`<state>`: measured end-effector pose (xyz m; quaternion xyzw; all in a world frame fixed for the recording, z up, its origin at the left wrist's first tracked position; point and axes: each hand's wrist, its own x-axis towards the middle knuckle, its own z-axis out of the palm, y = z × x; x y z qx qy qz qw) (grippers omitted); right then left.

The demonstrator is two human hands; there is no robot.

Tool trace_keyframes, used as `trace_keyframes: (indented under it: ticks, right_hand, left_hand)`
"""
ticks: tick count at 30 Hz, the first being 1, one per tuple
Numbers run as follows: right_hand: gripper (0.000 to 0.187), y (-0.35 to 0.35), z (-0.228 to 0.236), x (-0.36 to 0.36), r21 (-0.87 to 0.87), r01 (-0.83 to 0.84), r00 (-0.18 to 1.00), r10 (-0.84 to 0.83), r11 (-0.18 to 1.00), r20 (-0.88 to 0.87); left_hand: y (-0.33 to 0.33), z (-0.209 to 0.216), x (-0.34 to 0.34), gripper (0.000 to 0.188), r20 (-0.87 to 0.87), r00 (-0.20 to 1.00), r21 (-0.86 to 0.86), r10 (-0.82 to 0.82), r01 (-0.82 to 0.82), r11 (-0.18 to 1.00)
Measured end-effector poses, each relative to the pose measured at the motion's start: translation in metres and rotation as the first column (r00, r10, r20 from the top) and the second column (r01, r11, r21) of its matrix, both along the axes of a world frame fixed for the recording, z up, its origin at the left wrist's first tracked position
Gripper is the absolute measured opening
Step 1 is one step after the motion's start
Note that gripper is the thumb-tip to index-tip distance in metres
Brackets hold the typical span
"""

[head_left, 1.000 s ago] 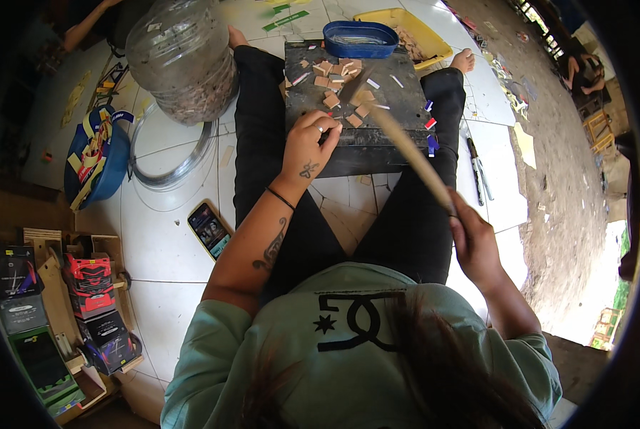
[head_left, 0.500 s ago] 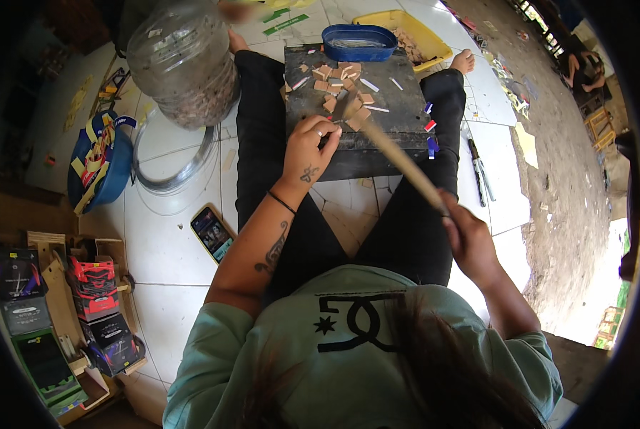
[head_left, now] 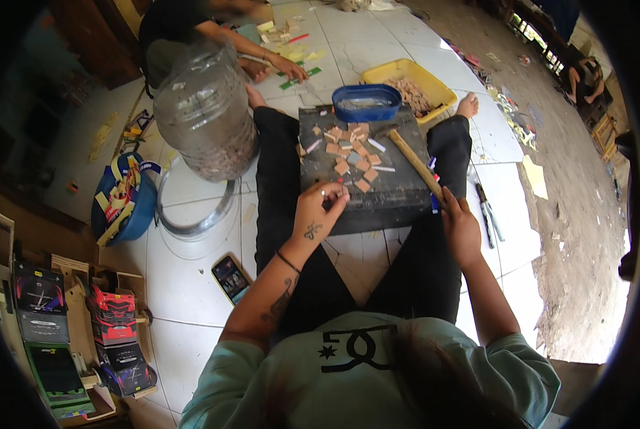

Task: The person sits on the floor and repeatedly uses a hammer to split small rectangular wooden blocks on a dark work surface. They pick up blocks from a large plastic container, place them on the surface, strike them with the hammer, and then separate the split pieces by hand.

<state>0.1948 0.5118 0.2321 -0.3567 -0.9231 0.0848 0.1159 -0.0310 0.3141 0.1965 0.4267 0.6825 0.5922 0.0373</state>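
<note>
My right hand (head_left: 460, 223) is wrapped round the wooden handle of a hammer (head_left: 414, 159). Its head is over the far right part of a low black work block (head_left: 405, 187) between my legs. At the block's near left edge my left hand (head_left: 320, 209) has thumb and fingers pinched together; whatever they hold is too small to make out. Several small tan square pieces (head_left: 343, 166) lie scattered on the block, just beyond my left fingertips. Among them are thin white strips (head_left: 376, 144). A blue oval tub (head_left: 366, 114) with small contents sits at the block's far edge.
Beyond the block stands a yellow tray (head_left: 445, 96) of tan pieces. To the left are a large clear plastic bottle (head_left: 209, 136), a wire coil (head_left: 198, 230), a blue basin (head_left: 137, 214), a phone (head_left: 231, 277) and toy trucks (head_left: 112, 314). Another person's hand (head_left: 290, 68) reaches across the floor.
The hammer head has gone from beside my left fingers to the far right of the block. My view has tilted upward, bringing the other person's arms into sight.
</note>
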Motion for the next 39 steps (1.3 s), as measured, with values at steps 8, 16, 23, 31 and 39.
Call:
trace_keyframes:
  ticks: [8,16,23,31,39]
  right_hand:
    - [0.032,-0.012,0.038,-0.061,-0.44,-0.574,0.802,0.368,0.69,-0.47]
    - [0.02,0.106,0.036,-0.141,-0.767,-0.442,0.889,0.116,0.465,-0.442]
    - [0.039,0.198,0.037,-0.215,-0.637,-0.092,0.898,-0.213,0.765,-0.385]
    - [0.025,0.121,0.03,-0.305,-0.051,-0.5,0.819,0.491,0.865,0.296]
    - [0.019,0.125,0.023,-0.319,-0.006,-0.584,0.765,0.553,0.812,0.329]
  left_hand:
    - [0.034,0.015,0.025,0.013,0.364,0.871,0.154,-0.33,0.293,0.944]
    - [0.033,0.025,0.002,0.023,0.296,0.95,-0.113,-0.1,0.138,0.984]
    - [0.022,0.027,-0.032,0.025,0.049,0.998,-0.152,-0.026,0.033,0.988]
    - [0.039,0.021,-0.03,0.044,-0.502,0.862,-0.371,-0.068,-0.144,0.918]
    - [0.036,0.013,-0.026,0.034,-0.504,0.861,-0.351,-0.073,-0.126,0.928]
